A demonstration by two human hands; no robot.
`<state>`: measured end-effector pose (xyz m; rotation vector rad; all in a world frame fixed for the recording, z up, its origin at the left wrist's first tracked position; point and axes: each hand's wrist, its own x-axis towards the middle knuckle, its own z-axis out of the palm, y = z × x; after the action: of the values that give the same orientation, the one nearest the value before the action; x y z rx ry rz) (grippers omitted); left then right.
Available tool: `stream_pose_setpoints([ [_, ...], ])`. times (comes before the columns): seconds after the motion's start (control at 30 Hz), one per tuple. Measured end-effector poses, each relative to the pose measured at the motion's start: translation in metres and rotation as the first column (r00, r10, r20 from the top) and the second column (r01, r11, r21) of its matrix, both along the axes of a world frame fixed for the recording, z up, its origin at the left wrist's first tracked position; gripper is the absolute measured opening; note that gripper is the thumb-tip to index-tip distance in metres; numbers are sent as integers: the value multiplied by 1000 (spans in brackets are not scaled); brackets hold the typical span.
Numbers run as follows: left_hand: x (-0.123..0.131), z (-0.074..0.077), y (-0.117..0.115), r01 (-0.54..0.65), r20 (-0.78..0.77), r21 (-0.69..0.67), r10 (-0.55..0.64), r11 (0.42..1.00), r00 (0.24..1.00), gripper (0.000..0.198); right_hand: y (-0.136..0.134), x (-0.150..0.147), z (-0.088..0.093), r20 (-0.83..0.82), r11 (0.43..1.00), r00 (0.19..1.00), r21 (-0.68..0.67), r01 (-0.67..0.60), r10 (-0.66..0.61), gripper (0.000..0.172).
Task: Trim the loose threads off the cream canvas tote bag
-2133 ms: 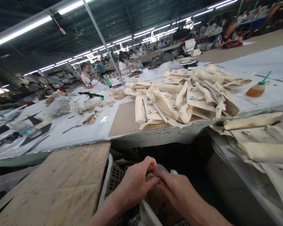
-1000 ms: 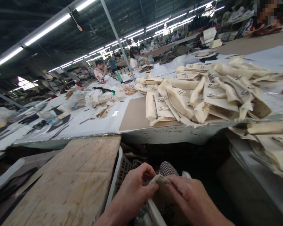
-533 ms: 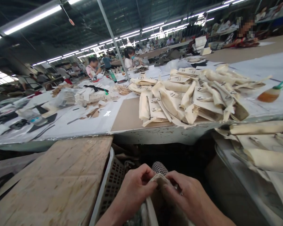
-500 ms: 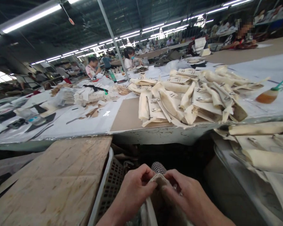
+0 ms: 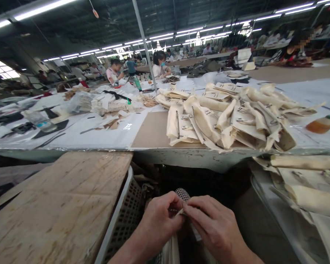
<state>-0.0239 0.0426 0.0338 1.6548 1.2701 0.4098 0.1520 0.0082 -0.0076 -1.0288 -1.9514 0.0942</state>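
A pale piece [image 5: 180, 212] of material sits low in front of the body, its edge caught between two hands; the lower part is hard to make out. The left hand [image 5: 163, 214] pinches it between thumb and curled fingers, and the right hand [image 5: 216, 222] meets it from the other side, fingertips closed on the same edge. A checked cloth [image 5: 182, 194] shows just beyond the knuckles. To the left stands a white perforated basket [image 5: 118, 208], and beside that lies a stained brown board [image 5: 60, 198]. To the right, cream pieces [image 5: 310, 198] lie stacked, fitted with small metal hardware. Ahead runs a long table [image 5: 111, 137] covered in white, with a tan sheet [image 5: 148, 130] at the near edge, partly under a loose heap [image 5: 228, 117] of similar cream pieces. A squeeze bottle [image 5: 320, 125] of amber liquid leans right of the heap; a clear bottle [image 5: 42, 123] lies far left, among scraps and dark strips. A slanting metal pole [image 5: 144, 44] rises behind, co-workers [image 5: 160, 69] sit at tables beyond, and tube lights [image 5: 44, 9] line the dark ceiling.
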Motion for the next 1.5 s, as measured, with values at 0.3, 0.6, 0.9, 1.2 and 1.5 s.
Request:
stream_pose_setpoints([
  [0.3,-3,1,2,13,19,12,-13,1000,1000,2,-1,-1,3,-54,994,999,-109,-5,-1,15],
  [0.6,-10,-3,-1,28,60,15,-29,999,998,1,-2,-5,3,31,994,998,-101,-48,52,14],
  [0.9,-6,2,1,35,47,31,-36,999,998,6,-5,-8,4,11,968,1000,-249,-7,10,18],
  [1.2,-5,7,3,124,4,60,-125,990,992,15,-6,-9,7,78,965,993,-242,100,-84,20],
  [1.5,1,-1,2,177,-118,242,-152,954,981,22,-3,-11,1,150,954,980,-247,167,-132,19],
])
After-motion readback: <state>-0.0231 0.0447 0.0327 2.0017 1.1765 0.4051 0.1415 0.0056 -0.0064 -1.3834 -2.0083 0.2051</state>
